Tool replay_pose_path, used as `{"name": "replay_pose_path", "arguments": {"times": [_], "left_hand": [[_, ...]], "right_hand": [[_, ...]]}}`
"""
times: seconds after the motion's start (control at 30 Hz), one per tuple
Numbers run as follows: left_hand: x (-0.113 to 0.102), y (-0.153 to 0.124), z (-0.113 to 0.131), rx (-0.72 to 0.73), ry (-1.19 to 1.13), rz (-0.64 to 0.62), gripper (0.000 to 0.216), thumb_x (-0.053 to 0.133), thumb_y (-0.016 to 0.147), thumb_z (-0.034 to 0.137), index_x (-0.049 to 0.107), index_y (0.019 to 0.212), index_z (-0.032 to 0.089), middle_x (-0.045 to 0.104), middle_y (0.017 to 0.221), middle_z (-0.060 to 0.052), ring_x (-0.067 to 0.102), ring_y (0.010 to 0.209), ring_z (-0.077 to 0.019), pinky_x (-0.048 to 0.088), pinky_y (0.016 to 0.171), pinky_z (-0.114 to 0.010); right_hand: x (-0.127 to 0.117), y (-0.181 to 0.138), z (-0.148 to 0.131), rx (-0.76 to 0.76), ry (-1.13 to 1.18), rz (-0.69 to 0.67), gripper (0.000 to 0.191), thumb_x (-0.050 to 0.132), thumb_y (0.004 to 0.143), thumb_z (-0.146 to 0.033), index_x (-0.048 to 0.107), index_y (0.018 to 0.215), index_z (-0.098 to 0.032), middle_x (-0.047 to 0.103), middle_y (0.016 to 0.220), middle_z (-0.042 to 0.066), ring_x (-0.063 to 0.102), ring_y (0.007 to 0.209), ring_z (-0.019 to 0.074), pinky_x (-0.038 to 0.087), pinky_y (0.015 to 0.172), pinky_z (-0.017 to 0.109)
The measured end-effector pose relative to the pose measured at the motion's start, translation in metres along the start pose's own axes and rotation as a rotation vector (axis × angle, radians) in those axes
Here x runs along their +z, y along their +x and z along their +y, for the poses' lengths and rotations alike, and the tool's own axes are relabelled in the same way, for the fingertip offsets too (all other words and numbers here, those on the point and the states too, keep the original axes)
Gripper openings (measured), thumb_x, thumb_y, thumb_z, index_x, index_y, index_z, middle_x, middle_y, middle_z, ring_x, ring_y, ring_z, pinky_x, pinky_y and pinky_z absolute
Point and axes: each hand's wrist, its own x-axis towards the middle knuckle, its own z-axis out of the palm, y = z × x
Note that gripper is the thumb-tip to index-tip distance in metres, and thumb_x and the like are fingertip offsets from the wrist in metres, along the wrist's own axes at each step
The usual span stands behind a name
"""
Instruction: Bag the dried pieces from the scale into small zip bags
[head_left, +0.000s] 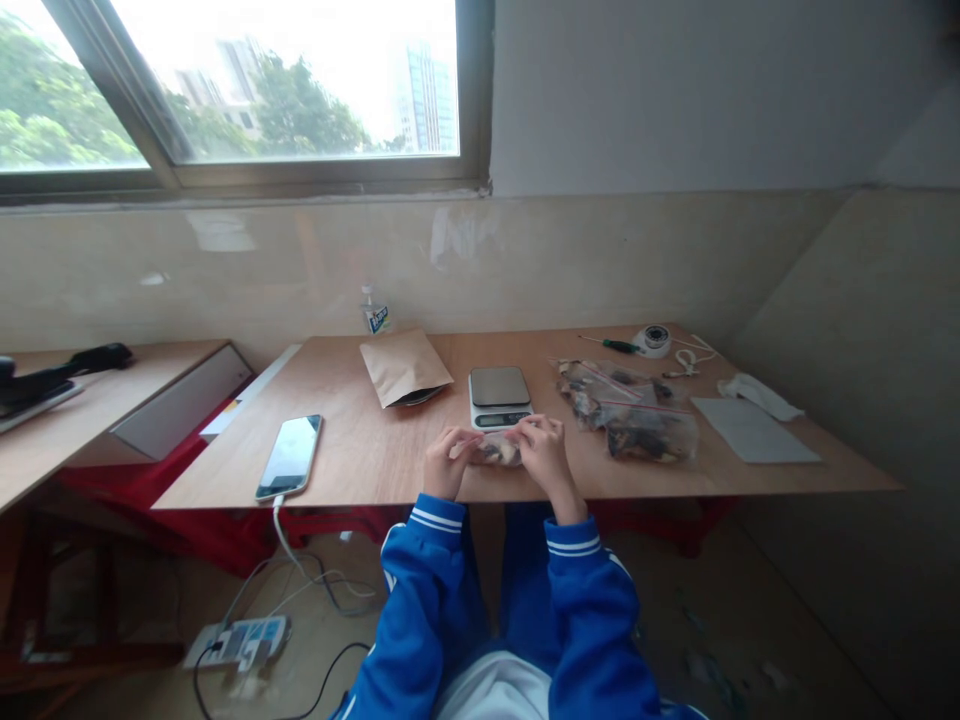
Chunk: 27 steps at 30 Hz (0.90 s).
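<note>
Bare worktop (360, 460) lies open between the phone (290, 456) at the left front edge and the left hand (444, 462), which pinches one end of a small clear bag (496, 450) near the front edge, just before the scale (499, 397). The right hand (546, 455) grips the other end, both wrists bent up, sleeves off the edge. The bag lies lengthwise left to right, with filled bags (637, 420) close on the right.
</note>
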Motion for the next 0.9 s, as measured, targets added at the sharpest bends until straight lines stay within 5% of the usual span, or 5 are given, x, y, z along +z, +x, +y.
{"name": "replay_pose_path", "arguments": {"times": [0.2,0.43,0.63,0.9], "left_hand": [[0.004,-0.001,0.005,-0.055,0.068,0.094,0.019,0.056,0.084,0.036,0.066,0.08,0.021,0.068,0.083,-0.002,0.062,0.082,-0.017,0.044,0.077,-0.028],[0.002,0.003,0.002,-0.128,0.027,0.117,0.019,0.056,0.083,0.038,0.063,0.087,0.021,0.069,0.087,-0.003,0.064,0.084,-0.0174,0.044,0.077,-0.027],[-0.002,-0.001,0.003,-0.098,0.055,0.11,0.018,0.056,0.084,0.037,0.062,0.087,0.02,0.068,0.087,-0.003,0.064,0.085,-0.0176,0.045,0.078,-0.028],[0.002,-0.005,0.012,-0.083,-0.007,0.023,0.02,0.057,0.084,0.038,0.062,0.09,0.02,0.069,0.091,-0.004,0.065,0.087,-0.0173,0.046,0.08,-0.03]], "right_hand": [[0.003,-0.002,-0.011,-0.015,0.004,0.012,0.025,0.05,0.087,-0.013,0.068,0.072,-0.019,0.066,0.08,0.006,0.057,0.085,0.0207,0.035,0.084,0.036],[-0.007,0.003,-0.02,-0.057,0.05,-0.049,0.022,0.059,0.087,-0.034,0.065,0.105,-0.023,0.07,0.098,0.004,0.055,0.1,0.0228,0.031,0.089,0.038],[-0.012,0.004,-0.024,-0.059,0.1,-0.112,0.018,0.065,0.082,-0.038,0.067,0.094,-0.025,0.072,0.093,0.001,0.058,0.09,0.0212,0.031,0.086,0.037],[-0.002,-0.002,-0.025,-0.07,0.07,-0.028,0.017,0.061,0.085,-0.024,0.066,0.069,-0.023,0.068,0.073,0.001,0.057,0.077,0.0179,0.033,0.081,0.033]]}}
